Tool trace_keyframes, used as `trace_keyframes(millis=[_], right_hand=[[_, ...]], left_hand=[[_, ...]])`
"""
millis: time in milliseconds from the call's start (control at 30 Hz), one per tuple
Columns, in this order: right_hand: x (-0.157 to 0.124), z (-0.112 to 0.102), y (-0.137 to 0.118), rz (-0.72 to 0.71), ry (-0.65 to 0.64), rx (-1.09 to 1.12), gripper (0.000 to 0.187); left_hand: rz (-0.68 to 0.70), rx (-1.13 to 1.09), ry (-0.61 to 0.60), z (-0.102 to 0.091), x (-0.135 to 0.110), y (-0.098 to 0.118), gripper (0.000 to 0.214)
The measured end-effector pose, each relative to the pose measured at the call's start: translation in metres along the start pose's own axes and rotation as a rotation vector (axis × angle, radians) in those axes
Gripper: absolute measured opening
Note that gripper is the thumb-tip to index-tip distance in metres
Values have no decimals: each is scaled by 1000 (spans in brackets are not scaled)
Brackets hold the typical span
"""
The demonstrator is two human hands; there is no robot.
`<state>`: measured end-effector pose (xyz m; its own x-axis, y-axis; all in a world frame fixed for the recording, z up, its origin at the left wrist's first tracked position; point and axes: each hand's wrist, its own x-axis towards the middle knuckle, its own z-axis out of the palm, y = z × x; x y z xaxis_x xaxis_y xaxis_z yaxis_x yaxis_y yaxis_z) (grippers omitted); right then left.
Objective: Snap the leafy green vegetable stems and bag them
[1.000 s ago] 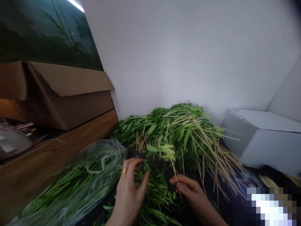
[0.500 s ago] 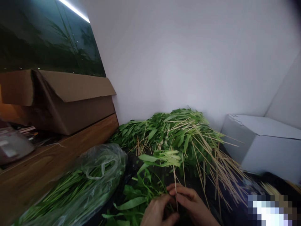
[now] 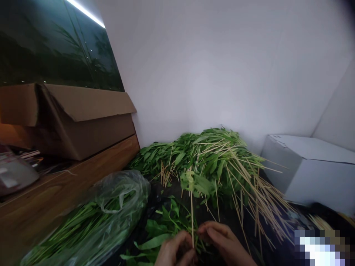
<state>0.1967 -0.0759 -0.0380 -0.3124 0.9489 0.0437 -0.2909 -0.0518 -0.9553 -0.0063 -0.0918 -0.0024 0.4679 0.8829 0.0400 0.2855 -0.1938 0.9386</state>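
Skewer has shifted left, pinched by left hand; right hand curled, grip hidden, can't tell.

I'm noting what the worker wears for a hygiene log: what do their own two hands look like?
The left hand and right hand are both gloveless, and no sleeve shows. The left is partly hidden, so a ring there cannot be ruled out.

Left hand pinches a skewer of greens, right hand beside it; a bag lies at the counter's right edge, a box near the far corner.
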Motion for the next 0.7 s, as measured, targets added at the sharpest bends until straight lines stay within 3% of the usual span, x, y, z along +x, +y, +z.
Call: trace_keyframes(millis=[100,200,400,533,700], right_hand=[[3,-3,6,33,19,-13,36],[5,-5,7,46,-4,-59,38],[4,-3,2,18,-28,-135,45],[4,-3,-1,-22,-46,-176,47],[4,-4,-8,-30,-107,-274,46]], left_hand=[[-26,-8,183,-24,6,9,19],[43,-7,372,-57,30,26,21],[220,132,506,-114,125,53,18],[252,235,496,-116,198,47,11],[228,310,453,-92,256,27,7]])
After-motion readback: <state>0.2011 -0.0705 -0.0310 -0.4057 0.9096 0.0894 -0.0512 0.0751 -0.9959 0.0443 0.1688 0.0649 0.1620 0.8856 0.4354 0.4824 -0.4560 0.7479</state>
